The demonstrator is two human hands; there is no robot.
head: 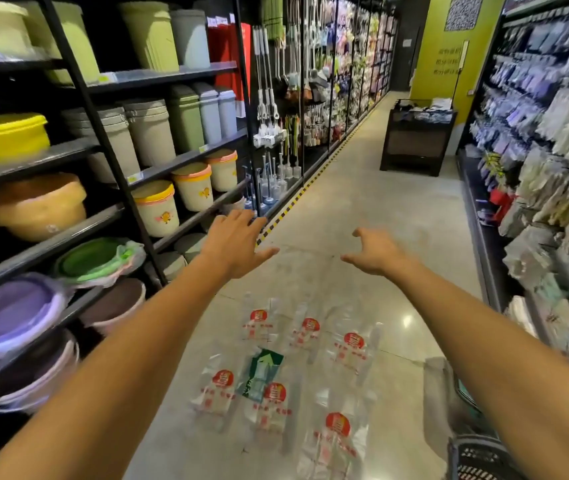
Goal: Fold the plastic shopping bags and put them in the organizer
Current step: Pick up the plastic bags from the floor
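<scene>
- Down on the shop floor (362,216), between two rows of shelving, lie several clear plastic bags (305,336) with red print, spread flat and apart from each other or slightly overlapping.
- One green-printed bag (262,370) lies among them, near the middle of the group, its lower end touching a clear bag.
- Both arms reach forward above the bags, and neither hand touches anything.
- Left hand (233,242): fingers straight and spread, palm down, holding nothing.
- Right hand (375,252): fingers loosely bent and apart, thumb out to the side, also holding nothing.
- Near the bottom right corner stands a dark basket (477,457) with a mesh wall; only part of it shows, and whether this is the organizer I cannot tell.
- Just above the basket lies a crumpled clear plastic bag (439,382), blurred.
- Left shelves (103,147) carry plastic bins, buckets and basins: a yellow basin (6,138), lidded pails (156,207) with yellow rims, and purple-lidded tubs (6,311) lower down.
- Right shelves (553,133) are packed with hanging packets, too blurred to identify.
- Farther along the aisle stands a dark display table (416,140) before a green wall (444,46).
</scene>
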